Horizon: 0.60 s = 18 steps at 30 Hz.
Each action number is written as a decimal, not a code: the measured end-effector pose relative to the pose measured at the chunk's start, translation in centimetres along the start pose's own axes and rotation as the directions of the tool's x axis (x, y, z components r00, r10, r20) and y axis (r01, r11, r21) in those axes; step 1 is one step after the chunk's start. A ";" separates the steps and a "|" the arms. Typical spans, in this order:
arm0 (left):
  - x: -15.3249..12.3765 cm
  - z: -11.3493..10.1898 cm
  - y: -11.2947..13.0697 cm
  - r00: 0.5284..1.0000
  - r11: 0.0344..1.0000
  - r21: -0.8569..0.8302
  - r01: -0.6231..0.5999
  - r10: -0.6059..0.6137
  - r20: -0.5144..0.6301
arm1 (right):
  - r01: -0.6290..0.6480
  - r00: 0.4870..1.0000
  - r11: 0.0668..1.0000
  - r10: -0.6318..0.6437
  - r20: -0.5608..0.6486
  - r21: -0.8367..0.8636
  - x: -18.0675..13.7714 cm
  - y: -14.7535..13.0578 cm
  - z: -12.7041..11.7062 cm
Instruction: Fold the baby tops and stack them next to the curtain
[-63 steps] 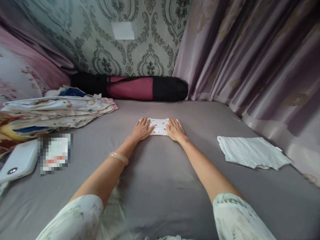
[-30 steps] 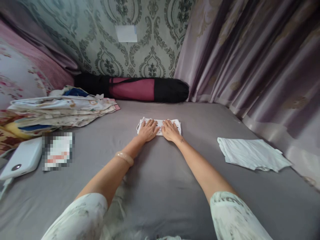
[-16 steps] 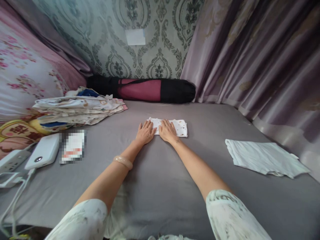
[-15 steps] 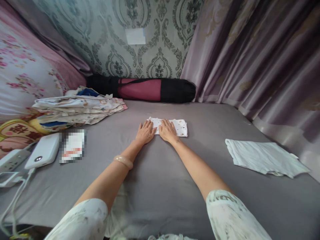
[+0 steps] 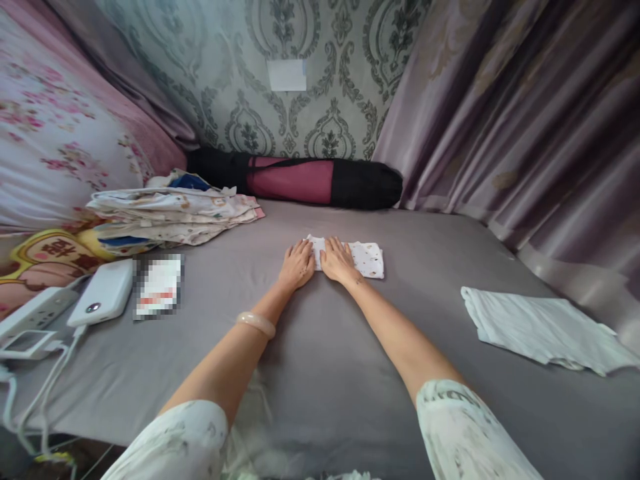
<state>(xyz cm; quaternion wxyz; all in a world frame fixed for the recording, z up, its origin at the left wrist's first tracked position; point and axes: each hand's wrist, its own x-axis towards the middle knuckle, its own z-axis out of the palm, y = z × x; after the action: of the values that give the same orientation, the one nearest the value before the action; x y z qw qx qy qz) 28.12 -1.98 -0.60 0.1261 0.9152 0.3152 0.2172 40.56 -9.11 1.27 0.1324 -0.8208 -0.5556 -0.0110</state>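
Head view: A left hand [image 5: 298, 264] and right hand [image 5: 339, 260] rest flat, neither grip clasping anything, on a folded printed cloth [image 5: 371, 259] in front of a maroon-and-black bag [image 5: 295, 180], the hands closer together than two seconds earlier.

1. Camera on wearer's head is looking forward and down.
2. It is facing patterned wall [image 5: 330, 100] across grey sheet [image 5: 340, 373].
3. Left hand [image 5: 298, 265] and right hand [image 5: 341, 261] are appearing near mid-frame, well apart from camera.
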 end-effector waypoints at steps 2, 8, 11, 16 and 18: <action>0.2 0.3 -0.5 0.999 0.999 -0.053 0.008 -0.011 -0.042 | 0.025 1.000 1.000 -0.025 -0.011 0.008 0.4 -0.5 0.3; 0.9 0.5 -2.2 0.980 0.953 -0.296 0.066 -0.117 -0.158 | 0.026 0.998 1.000 -0.026 -0.054 -0.002 0.7 -1.1 1.8; 0.9 0.1 -2.4 0.956 0.895 -0.421 0.151 -0.240 -0.168 | 0.025 0.999 1.000 -0.025 -0.044 -0.006 0.7 -1.0 2.1; 0.7 -0.8 -2.0 0.926 0.828 -0.497 0.259 -0.360 -0.116 | 0.014 0.999 1.000 -0.013 0.034 -0.012 1.3 -0.9 1.5; 0.7 -1.0 -1.8 0.924 0.816 -0.515 0.264 -0.368 -0.108 | 0.012 0.999 1.000 -0.012 0.053 -0.012 1.5 -1.2 1.2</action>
<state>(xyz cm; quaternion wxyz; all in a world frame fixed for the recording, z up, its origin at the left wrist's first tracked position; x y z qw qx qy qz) 27.20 0.00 -0.19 0.3557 0.7603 0.4090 0.3579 39.88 -7.09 0.60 0.1123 -0.8182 -0.5637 0.0066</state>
